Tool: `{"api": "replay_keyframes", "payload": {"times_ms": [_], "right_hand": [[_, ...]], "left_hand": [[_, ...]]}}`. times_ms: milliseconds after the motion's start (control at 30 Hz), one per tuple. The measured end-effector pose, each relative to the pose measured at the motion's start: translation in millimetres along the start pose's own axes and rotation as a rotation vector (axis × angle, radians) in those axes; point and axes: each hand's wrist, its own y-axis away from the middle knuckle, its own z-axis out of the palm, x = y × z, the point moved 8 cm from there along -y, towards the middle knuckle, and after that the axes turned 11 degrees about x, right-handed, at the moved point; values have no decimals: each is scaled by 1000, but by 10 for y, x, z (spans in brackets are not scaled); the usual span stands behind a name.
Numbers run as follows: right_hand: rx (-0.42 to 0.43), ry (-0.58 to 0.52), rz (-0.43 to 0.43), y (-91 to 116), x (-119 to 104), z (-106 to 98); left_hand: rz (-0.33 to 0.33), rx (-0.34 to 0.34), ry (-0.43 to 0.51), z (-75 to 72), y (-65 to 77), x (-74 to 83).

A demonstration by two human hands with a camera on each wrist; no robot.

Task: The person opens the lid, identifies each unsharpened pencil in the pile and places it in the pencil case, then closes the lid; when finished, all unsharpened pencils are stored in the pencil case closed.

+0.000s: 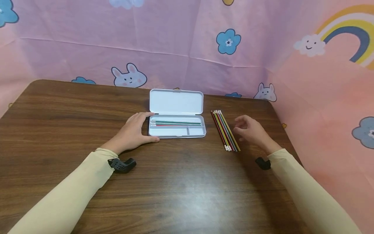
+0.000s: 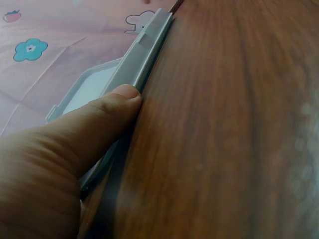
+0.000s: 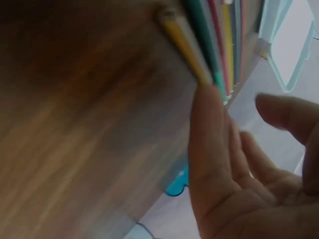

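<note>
A white pencil case lies with its lid raised at the back. Green and red pencils fill part of its long rear compartment, white erasers to the left. My left hand grips the case's left end, index finger at the hinge corner and thumb against the front edge; the left wrist view shows that thumb close up. Right of the case, several coloured pencils lie side by side on the table. Beside them is my right hand, holding nothing, fingers loosely bent and thumb apart; its fingertips overlap a yellow pencil in the right wrist view.
The brown wooden table reaches back to a pink and purple patterned cloth. On the right, its edge runs close past my right forearm. Dark wrist devices are worn at both sleeves.
</note>
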Motion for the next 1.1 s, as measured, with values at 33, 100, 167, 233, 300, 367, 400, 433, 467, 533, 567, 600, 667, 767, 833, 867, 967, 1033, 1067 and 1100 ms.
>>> {"api": "replay_keyframes", "payload": {"times_ms": [33, 100, 167, 233, 300, 367, 400, 433, 467, 533, 567, 600, 667, 767, 833, 867, 967, 1033, 1067, 1100], "right_hand": [[-35, -7, 26, 22, 44, 24], [-81, -4, 52, 50, 99, 68], [-101, 4, 67, 63, 126, 99], [-100, 24, 73, 60, 138, 116], [-97, 39, 69, 52, 129, 129], [-97, 47, 79, 45, 129, 141], [-99, 48, 83, 43, 128, 150], [-103, 47, 88, 40, 128, 158], [-104, 47, 93, 37, 131, 166], [-106, 47, 104, 32, 145, 182], [-107, 51, 103, 29, 153, 189], [-106, 54, 102, 25, 164, 195], [-104, 67, 92, 20, 177, 198], [-98, 80, 75, 15, 200, 200], [-96, 84, 67, 17, 210, 199], [-94, 85, 65, 16, 217, 200], [-90, 89, 60, 19, 223, 196], [-89, 89, 60, 21, 222, 193], [-87, 90, 61, 23, 222, 191], [-88, 91, 62, 25, 221, 189]], "left_hand": [[-1, -1, 0, -2, 1, -4], [-1, 1, -3, -5, -1, -17], [-1, 4, -1, -11, 0, -23], [1, 7, 1, -18, -2, -25], [1, 7, 0, -23, -1, -26], [-2, 4, 0, -25, 2, -29], [-5, 3, -1, -25, 3, -32], [-7, 2, -1, -24, 4, -34], [-8, 1, -2, -24, 4, -34], [-7, 1, -2, -21, 2, -32], [-6, 2, -3, -20, 0, -31], [-4, 3, -3, -18, -2, -29], [-1, 5, -1, -14, -7, -25], [2, 8, 3, -8, -13, -20], [3, 8, 4, -4, -16, -15], [3, 6, 2, -3, -17, -14], [3, 2, 0, 2, -18, -10], [3, 0, -1, 4, -17, -10], [3, -1, -1, 6, -18, -9], [4, 0, 0, 6, -18, -8]]}}
